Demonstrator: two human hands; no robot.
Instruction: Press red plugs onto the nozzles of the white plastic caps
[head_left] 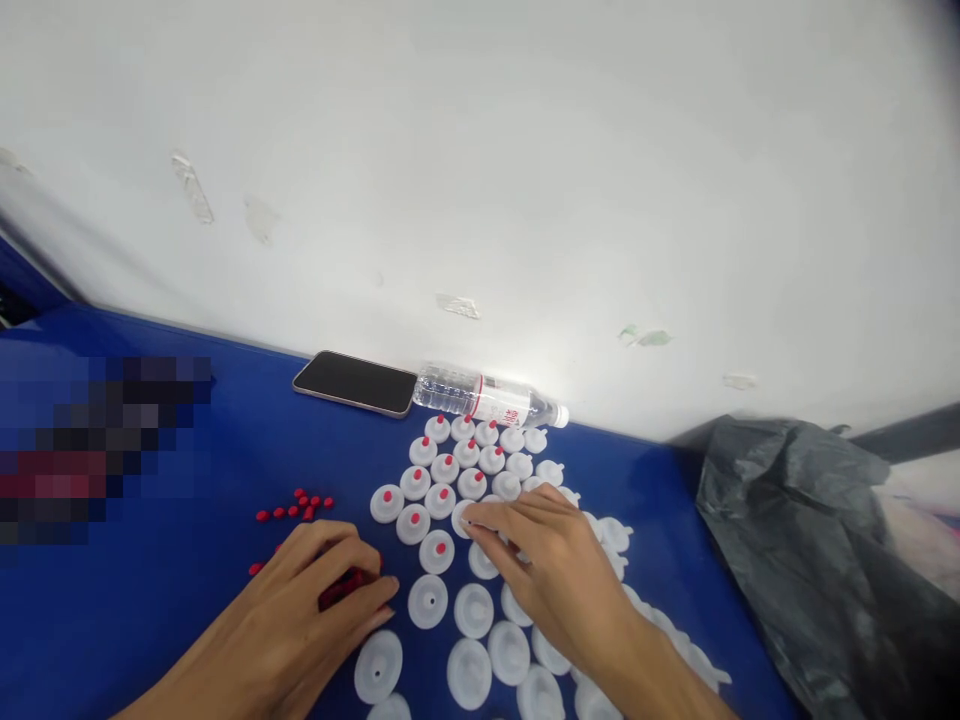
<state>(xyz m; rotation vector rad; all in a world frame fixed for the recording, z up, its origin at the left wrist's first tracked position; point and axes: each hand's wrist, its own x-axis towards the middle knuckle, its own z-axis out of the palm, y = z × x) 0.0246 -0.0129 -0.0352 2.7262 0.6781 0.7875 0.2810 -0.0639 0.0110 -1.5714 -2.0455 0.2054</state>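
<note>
Rows of round white plastic pieces (473,610) with a raised centre lie on the blue table. Several at the far side carry small red caps (415,519) on their centres; others are bare, some with a dark hole showing. My left hand (322,590) is curled over the table left of the rows, its fingers closed around several red caps (346,587). My right hand (555,560) reaches over the rows, thumb and forefinger pinched at the centre of one white piece (460,521). What sits between those fingertips is hidden.
Loose red caps (304,502) lie beyond my left hand. A black-screened phone (356,382) and a clear bottle (491,395) on its side rest near the white wall (480,200). A dark plastic bag (780,540) stands at the right. One patch at left is pixelated.
</note>
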